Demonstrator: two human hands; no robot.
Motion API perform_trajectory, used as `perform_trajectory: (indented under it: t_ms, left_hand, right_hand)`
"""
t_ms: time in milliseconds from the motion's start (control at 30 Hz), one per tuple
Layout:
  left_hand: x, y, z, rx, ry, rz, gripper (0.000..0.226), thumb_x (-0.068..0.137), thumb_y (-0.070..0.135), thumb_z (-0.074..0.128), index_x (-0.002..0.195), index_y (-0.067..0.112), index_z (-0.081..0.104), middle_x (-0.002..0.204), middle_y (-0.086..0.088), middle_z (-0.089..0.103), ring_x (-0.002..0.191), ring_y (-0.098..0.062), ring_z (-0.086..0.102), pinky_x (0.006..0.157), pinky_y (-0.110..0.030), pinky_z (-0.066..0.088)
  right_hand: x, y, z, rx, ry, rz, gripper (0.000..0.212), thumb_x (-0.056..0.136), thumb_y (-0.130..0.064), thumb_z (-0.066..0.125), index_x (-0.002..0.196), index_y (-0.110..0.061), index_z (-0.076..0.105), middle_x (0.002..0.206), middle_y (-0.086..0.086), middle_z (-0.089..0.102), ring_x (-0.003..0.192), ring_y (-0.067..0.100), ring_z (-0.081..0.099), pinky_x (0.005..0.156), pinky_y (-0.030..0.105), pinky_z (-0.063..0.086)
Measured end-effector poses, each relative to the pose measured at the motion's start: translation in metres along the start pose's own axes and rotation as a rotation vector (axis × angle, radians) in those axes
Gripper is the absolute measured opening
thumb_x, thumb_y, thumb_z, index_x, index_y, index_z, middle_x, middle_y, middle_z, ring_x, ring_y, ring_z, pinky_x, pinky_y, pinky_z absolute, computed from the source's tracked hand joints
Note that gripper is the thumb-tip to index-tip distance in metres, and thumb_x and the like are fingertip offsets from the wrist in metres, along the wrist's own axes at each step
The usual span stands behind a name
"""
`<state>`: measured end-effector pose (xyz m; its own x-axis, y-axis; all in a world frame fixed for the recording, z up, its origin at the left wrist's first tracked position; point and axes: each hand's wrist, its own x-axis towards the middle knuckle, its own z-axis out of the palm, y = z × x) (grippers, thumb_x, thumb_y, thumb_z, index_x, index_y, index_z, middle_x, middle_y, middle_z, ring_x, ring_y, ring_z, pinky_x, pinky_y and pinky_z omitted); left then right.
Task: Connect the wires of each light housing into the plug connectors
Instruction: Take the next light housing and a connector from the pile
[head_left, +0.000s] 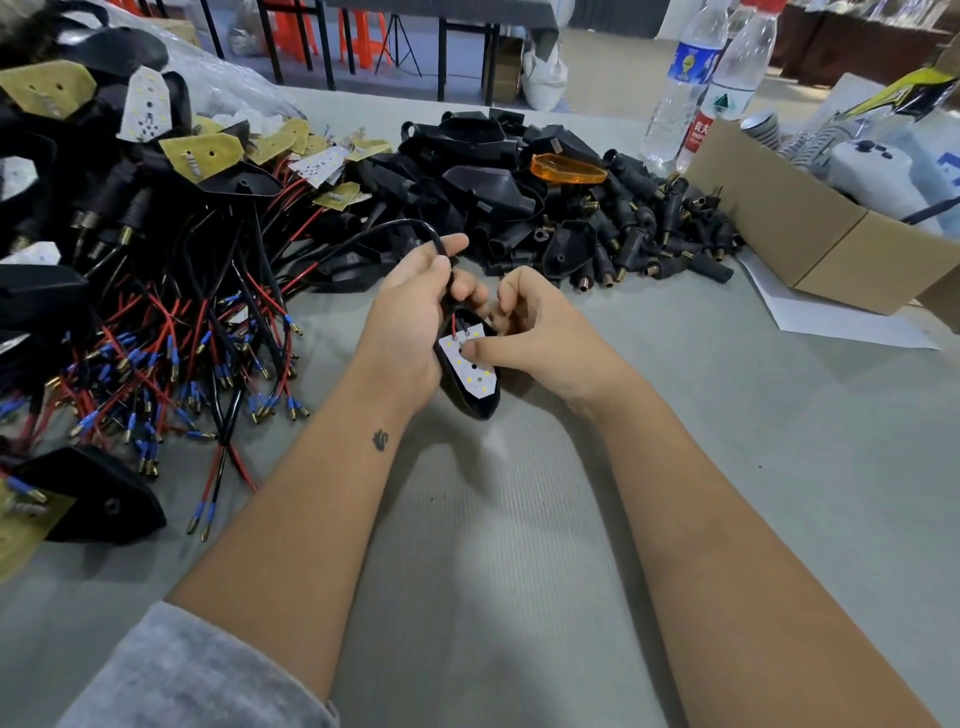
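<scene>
A black light housing (480, 404) with a white LED board (475, 371) in it is held at the middle of the table. My left hand (415, 317) grips the housing's side and pinches its black sheathed cable (410, 226), which arcs away to the left. My right hand (540, 322) is curled over the housing's top, and its thumb presses on the LED board. A red wire runs from the cable's end to the board. No plug connector is in either hand.
A tangle of wired housings with red and black leads and blue-sleeved terminals (156, 353) fills the left. Empty black housings and stems (571, 208) pile up behind, with an orange lens (569, 169). A cardboard box (810, 234) and two water bottles (691, 83) stand at right.
</scene>
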<state>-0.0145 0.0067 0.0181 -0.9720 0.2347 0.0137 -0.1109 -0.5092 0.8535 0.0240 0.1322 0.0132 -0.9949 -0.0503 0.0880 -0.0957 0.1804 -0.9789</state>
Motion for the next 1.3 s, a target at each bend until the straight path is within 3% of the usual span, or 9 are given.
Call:
perform_trajectory:
  t_ms: [167, 300, 400, 467, 567, 767, 900, 1133, 1300]
  left_hand:
    - [-0.005, -0.002, 0.003, -0.044, -0.163, -0.114, 0.026, 0.106, 0.009, 0.03, 0.108, 0.01, 0.056, 0.054, 0.005, 0.04, 0.049, -0.009, 0.043, 0.051, -0.023, 0.042]
    - [-0.011, -0.005, 0.006, 0.032, -0.395, -0.251, 0.03, 0.105, 0.01, 0.03, 0.106, 0.013, 0.06, 0.055, 0.006, 0.038, 0.05, -0.008, 0.042, 0.052, -0.021, 0.042]
    - [-0.017, -0.006, 0.007, 0.089, -0.52, -0.36, 0.028, 0.105, 0.011, 0.032, 0.099, 0.015, 0.059, 0.057, 0.006, 0.038, 0.051, -0.008, 0.044, 0.052, -0.022, 0.045]
    - [-0.018, -0.006, 0.007, 0.137, -0.56, -0.399, 0.028, 0.105, 0.011, 0.033, 0.096, 0.015, 0.06, 0.058, 0.005, 0.038, 0.051, -0.009, 0.044, 0.052, -0.022, 0.045]
    - [-0.019, -0.006, 0.007, 0.166, -0.564, -0.443, 0.031, 0.105, 0.011, 0.034, 0.089, 0.014, 0.061, 0.057, 0.005, 0.037, 0.051, -0.01, 0.043, 0.052, -0.021, 0.044]
    - [-0.019, -0.006, 0.008, 0.269, -0.53, -0.407, 0.026, 0.103, 0.007, 0.036, 0.094, 0.003, 0.06, 0.06, -0.007, 0.057, 0.06, -0.019, 0.06, 0.061, -0.029, 0.056]
    - [-0.018, -0.007, 0.008, 0.336, -0.516, -0.382, 0.027, 0.101, 0.008, 0.044, 0.09, 0.001, 0.068, 0.07, -0.011, 0.064, 0.07, -0.02, 0.065, 0.07, -0.03, 0.06]
    - [-0.016, -0.013, 0.007, 0.588, -0.455, -0.195, 0.029, 0.101, 0.025, 0.05, 0.092, 0.012, 0.074, 0.061, -0.002, 0.056, 0.057, -0.014, 0.055, 0.058, -0.025, 0.049]
    - [-0.014, -0.01, 0.005, 0.565, -0.439, -0.271, 0.032, 0.101, 0.029, 0.05, 0.093, 0.013, 0.075, 0.065, -0.003, 0.057, 0.061, -0.016, 0.055, 0.059, -0.025, 0.049]
  right_hand:
    - [0.003, -0.006, 0.001, 0.329, 0.117, 0.056, 0.019, 0.079, -0.029, 0.059, 0.082, -0.016, 0.046, 0.068, 0.002, 0.054, 0.06, 0.014, 0.053, 0.065, 0.028, 0.04]
    - [0.003, -0.008, -0.004, 0.421, 0.044, 0.106, 0.045, 0.102, -0.043, 0.032, 0.098, -0.012, 0.065, 0.061, 0.004, 0.06, 0.048, 0.014, 0.052, 0.045, 0.024, 0.043]
    - [0.002, -0.007, -0.008, 0.508, 0.056, 0.162, 0.049, 0.101, -0.049, 0.036, 0.102, -0.011, 0.068, 0.08, 0.006, 0.07, 0.048, 0.013, 0.058, 0.041, 0.022, 0.045]
    - [0.003, -0.007, -0.009, 0.571, 0.065, 0.145, 0.044, 0.101, -0.044, 0.039, 0.107, -0.011, 0.068, 0.095, 0.003, 0.073, 0.067, 0.011, 0.068, 0.054, 0.022, 0.052]
    - [0.005, -0.005, -0.011, 0.713, 0.179, 0.107, 0.028, 0.103, -0.031, 0.043, 0.104, -0.013, 0.065, 0.086, 0.0, 0.073, 0.079, 0.012, 0.069, 0.069, 0.024, 0.054]
    - [0.006, -0.001, -0.011, 0.516, 0.394, 0.048, 0.022, 0.101, -0.022, 0.05, 0.089, -0.014, 0.067, 0.066, -0.004, 0.055, 0.041, 0.007, 0.044, 0.036, 0.02, 0.027]
    - [0.003, -0.001, -0.01, 0.499, 0.417, 0.057, 0.024, 0.099, -0.027, 0.055, 0.086, -0.015, 0.07, 0.057, -0.002, 0.036, 0.03, 0.008, 0.023, 0.033, 0.013, 0.023]
    - [0.006, -0.001, -0.01, 0.433, 0.651, 0.062, 0.024, 0.1, -0.027, 0.054, 0.081, -0.018, 0.066, 0.056, -0.005, 0.034, 0.044, 0.006, 0.032, 0.037, 0.017, 0.033]
    - [0.01, 0.003, -0.01, 0.275, 0.853, 0.024, 0.024, 0.1, -0.03, 0.051, 0.08, -0.021, 0.058, 0.068, -0.003, 0.042, 0.066, 0.017, 0.036, 0.063, 0.035, 0.035]
